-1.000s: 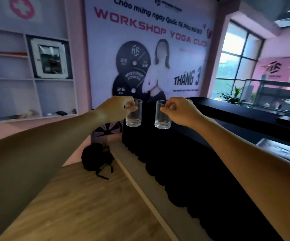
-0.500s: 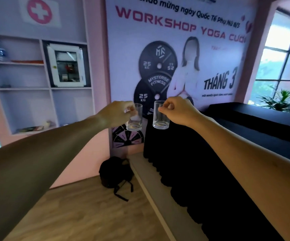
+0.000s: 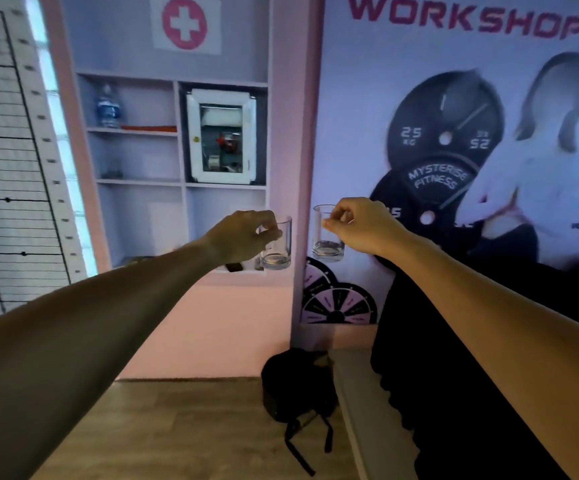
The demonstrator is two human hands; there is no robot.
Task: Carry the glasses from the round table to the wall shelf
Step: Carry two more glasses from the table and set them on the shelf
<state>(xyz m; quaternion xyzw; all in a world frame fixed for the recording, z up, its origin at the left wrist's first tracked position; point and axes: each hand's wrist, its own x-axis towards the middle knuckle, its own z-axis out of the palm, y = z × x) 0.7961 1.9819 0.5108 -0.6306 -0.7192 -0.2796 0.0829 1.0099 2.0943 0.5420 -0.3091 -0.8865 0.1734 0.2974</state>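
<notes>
Two clear empty glasses are held up in front of me at arm's length. My left hand (image 3: 243, 235) grips the left glass (image 3: 278, 250) near its rim. My right hand (image 3: 357, 225) pinches the rim of the right glass (image 3: 326, 242). Both glasses hang upright, a short gap apart. The wall shelf (image 3: 177, 183) is straight ahead and left of centre, a recessed unit with several compartments. The left glass overlaps the shelf's bottom right compartment in the view. The round table is out of sight.
A water bottle (image 3: 108, 107) stands on the top left shelf and a white cabinet (image 3: 221, 136) fills the top right one. Small dark items (image 3: 234, 267) lie on the bottom shelf. A black backpack (image 3: 296, 389) sits on the wooden floor beside a black-draped counter (image 3: 454, 341).
The view has swung left and moved closer, so the wall shelf now sits ahead and larger. Both hands keep holding their glasses in the same pose.
</notes>
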